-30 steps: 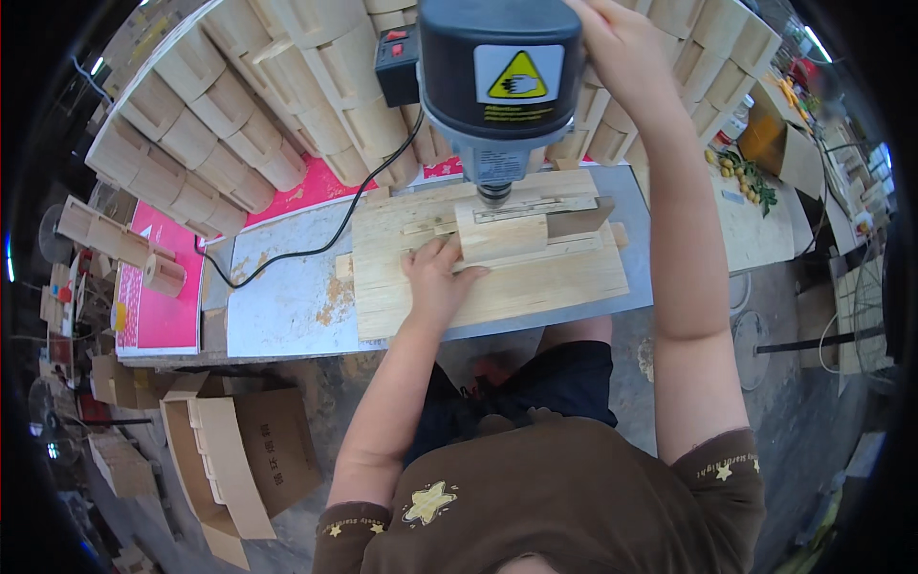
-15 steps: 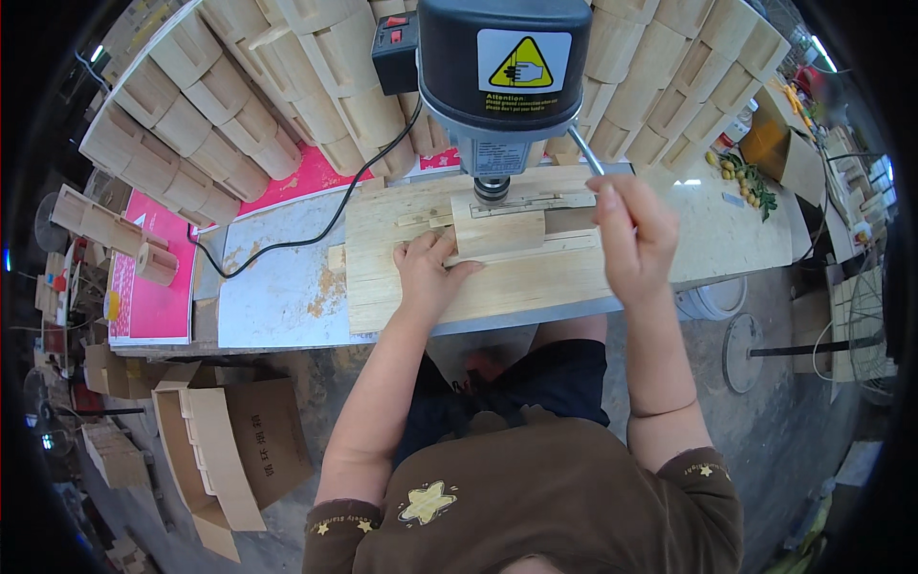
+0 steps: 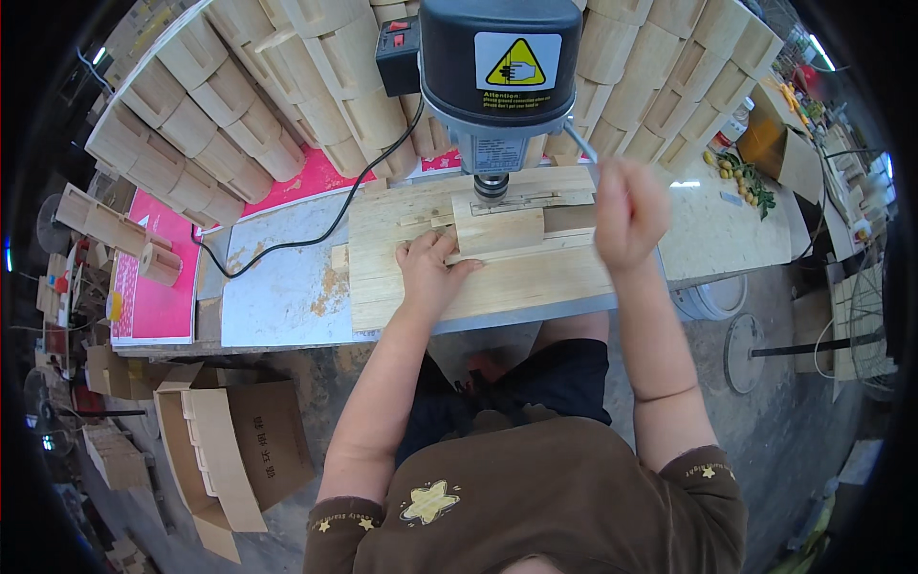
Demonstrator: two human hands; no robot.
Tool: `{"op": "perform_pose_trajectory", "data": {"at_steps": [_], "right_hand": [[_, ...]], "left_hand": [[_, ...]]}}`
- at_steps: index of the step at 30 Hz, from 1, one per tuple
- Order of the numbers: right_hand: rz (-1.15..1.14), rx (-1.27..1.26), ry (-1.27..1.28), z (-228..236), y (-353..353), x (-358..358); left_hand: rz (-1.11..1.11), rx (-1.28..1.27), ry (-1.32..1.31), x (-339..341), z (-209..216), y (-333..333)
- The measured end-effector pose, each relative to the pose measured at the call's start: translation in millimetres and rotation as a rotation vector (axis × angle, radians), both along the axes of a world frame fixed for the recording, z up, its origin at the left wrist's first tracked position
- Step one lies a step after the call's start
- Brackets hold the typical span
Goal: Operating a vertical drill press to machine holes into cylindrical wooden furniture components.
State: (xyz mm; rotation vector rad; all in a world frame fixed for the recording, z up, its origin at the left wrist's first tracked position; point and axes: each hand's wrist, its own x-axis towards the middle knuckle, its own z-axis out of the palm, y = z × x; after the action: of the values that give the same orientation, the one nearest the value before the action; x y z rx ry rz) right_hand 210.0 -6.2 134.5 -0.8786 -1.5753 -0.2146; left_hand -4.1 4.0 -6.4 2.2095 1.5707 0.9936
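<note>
A pale wooden block (image 3: 499, 231) with a rounded side lies on a flat wooden board (image 3: 516, 280), directly beneath the chuck (image 3: 491, 187) of a black and grey drill press (image 3: 499, 59). My left hand (image 3: 430, 273) rests on the board. Its fingers hold the block at the left end, with the thumb along the near edge. My right hand (image 3: 631, 215), slightly blurred, is closed round the metal feed lever (image 3: 580, 142) on the drill press's right side. Thin wooden strips (image 3: 535, 201) lie behind the block. The drill bit's tip is hard to make out.
Tall stacks of grooved wooden pieces (image 3: 206, 134) stand behind the press on both sides. A black cable (image 3: 316, 234) loops across the table's left part. Fruit with leaves (image 3: 741, 177) lies at the right. An open cardboard box (image 3: 234, 445) and a white bucket (image 3: 712, 298) stand on the floor.
My right hand has shifted slightly with the lever, which now points a little more toward me. My left hand and the block hold their place.
</note>
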Motion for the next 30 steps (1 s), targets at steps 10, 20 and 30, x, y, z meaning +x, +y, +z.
{"op": "perform_pose_trajectory", "data": {"at_steps": [10, 20, 30], "right_hand": [[0.276, -0.556, 0.275, 67, 94, 19], [0.257, -1.013, -0.145, -59, -24, 62], [0.439, -1.467, 0.4, -109, -69, 26]], "left_hand": [[0.018, -0.279, -0.319, 15, 4, 5], [-0.156, 0.024, -0.325, -63, 39, -11], [0.206, -0.509, -1.393, -213, 106, -58]]}}
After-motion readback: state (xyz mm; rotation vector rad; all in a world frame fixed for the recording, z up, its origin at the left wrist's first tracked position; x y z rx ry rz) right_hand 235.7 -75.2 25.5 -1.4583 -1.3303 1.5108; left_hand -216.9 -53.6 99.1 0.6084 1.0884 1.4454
